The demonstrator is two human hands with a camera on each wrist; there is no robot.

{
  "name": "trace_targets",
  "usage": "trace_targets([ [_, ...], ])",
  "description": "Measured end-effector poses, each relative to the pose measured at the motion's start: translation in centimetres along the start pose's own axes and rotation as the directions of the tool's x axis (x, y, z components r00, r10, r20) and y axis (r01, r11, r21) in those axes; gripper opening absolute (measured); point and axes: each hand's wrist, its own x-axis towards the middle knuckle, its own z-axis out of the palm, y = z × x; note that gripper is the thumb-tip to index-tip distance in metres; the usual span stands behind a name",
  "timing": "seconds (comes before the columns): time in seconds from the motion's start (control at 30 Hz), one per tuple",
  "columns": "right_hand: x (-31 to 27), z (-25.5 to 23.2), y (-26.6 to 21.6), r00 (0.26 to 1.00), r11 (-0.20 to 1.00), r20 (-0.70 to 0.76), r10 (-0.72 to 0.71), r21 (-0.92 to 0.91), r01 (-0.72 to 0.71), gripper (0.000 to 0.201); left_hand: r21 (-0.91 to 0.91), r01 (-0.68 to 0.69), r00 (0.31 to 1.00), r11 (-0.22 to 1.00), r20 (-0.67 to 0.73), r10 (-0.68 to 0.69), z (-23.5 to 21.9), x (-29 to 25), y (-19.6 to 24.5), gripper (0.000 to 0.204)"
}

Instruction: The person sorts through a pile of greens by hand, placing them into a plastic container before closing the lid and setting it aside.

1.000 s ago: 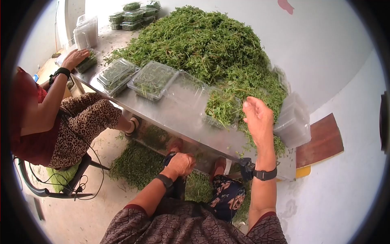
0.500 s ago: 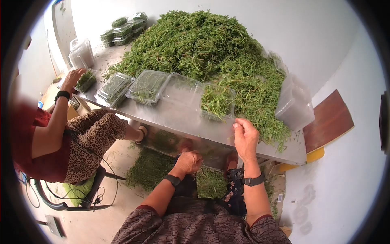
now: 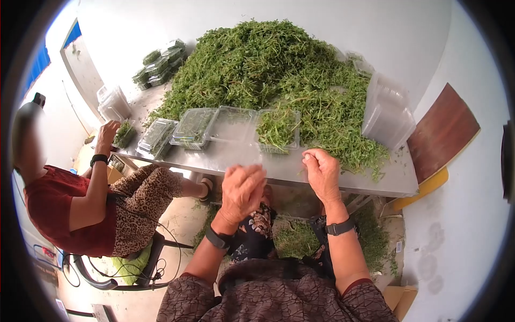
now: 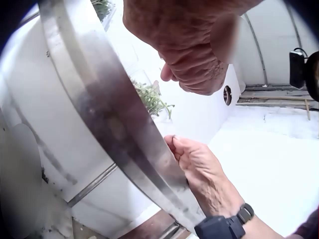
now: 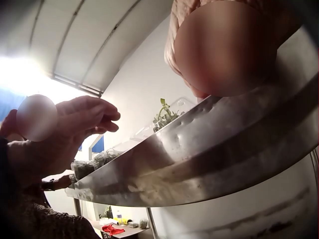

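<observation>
My left hand (image 3: 242, 193) is raised in front of the table edge, blurred in the head view; the right wrist view shows its fingers loosely bent, nothing between them. Close by the table's front edge is my right hand (image 3: 323, 174), fingers curled and thumb against the index finger, with nothing visible in its grasp. Just beyond the hands lies an open clear plastic clamshell box (image 3: 292, 144). Loose leafy greens (image 3: 276, 127) fill its right half, while its lid (image 3: 232, 124) lies flat to the left. A large heap of the greens (image 3: 252, 64) rises behind.
Lidded boxes (image 3: 191, 127) of greens line the metal table (image 3: 214, 156) at left, with more stacked (image 3: 158, 67) behind. Nested empty boxes (image 3: 389, 115) stand at right. Another person (image 3: 80, 209) sits at left, a hand at a box. Greens (image 3: 295, 239) lie below the table.
My right hand has drawn back from over the greens to the table's front edge. My left hand has risen from below the edge, its fingers loosening. The head view has shifted.
</observation>
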Motion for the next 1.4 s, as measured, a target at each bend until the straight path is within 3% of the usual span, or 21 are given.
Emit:
trace_targets([
  [0.2, 0.1, 0.1, -0.3, 0.999, 0.999, -0.043, -0.024, 0.025, 0.025, 0.008, 0.16, 0.003, 0.985, 0.987, 0.168, -0.03, 1.1, 3.9, -1.6, 0.039],
  [0.27, 0.2, 0.1, 0.0, 0.998, 0.998, -0.041, -0.041, 0.039, 0.043, 0.008, 0.211, 0.057, 0.971, 0.976, 0.217, -0.104, 2.2, 4.0, -2.2, 0.04],
  [0.43, 0.3, 0.0, -0.3, 1.0, 0.999, -0.023, -0.018, 0.042, 0.019, 0.008, 0.164, 0.061, 0.963, 0.985, 0.25, -0.102, 4.1, 4.4, -2.3, 0.037],
  [0.63, 0.3, -0.2, -0.5, 1.0, 0.999, -0.007, 0.005, 0.052, -0.005, 0.008, 0.174, 0.076, 0.95, 0.982, 0.288, -0.124, 4.2, 5.3, -1.6, 0.019],
  [0.7, 0.4, -0.3, -0.5, 1.0, 0.999, -0.013, 0.002, 0.051, -0.002, 0.008, 0.077, 0.053, 0.96, 0.996, 0.27, -0.072, 3.5, 5.6, -0.7, 0.012],
  [0.93, 0.3, -0.5, -0.7, 0.999, 0.999, -0.04, -0.006, 0.051, 0.008, 0.007, 0.084, 0.056, 0.958, 0.995, 0.276, -0.077, 3.2, 4.4, 0.5, 0.014],
  [1.0, 0.3, -0.3, -0.7, 0.999, 0.998, -0.034, -0.023, 0.061, 0.025, 0.007, 0.14, 0.052, 0.927, 0.989, 0.362, -0.1, 2.6, 4.8, 1.0, 0.019],
  [1.1, 0.1, -0.5, -0.4, 0.999, 0.994, -0.041, 0.001, 0.108, 0.003, 0.008, 0.044, 0.116, 0.934, 0.992, 0.334, -0.124, 2.4, 4.2, 1.1, 0.022],
  [1.2, 0.0, -0.3, -0.3, 0.996, 0.984, -0.089, -0.023, 0.173, 0.038, 0.009, -0.032, 0.07, 0.969, 0.997, 0.24, -0.061, 1.5, 4.4, 0.9, 0.024],
  [1.27, -0.2, -0.3, -0.4, 0.99, 0.952, -0.11, 0.091, 0.302, -0.054, 0.01, -0.008, 0.071, 0.974, 0.997, 0.218, -0.068, 0.7, 4.6, 0.7, 0.024],
  [1.4, 0.8, -0.5, -0.4, 0.983, 0.924, -0.179, 0.045, 0.381, 0.027, 0.012, 0.013, 0.095, 0.967, 0.995, 0.237, -0.096, 0.2, 5.2, -0.1, 0.023],
])
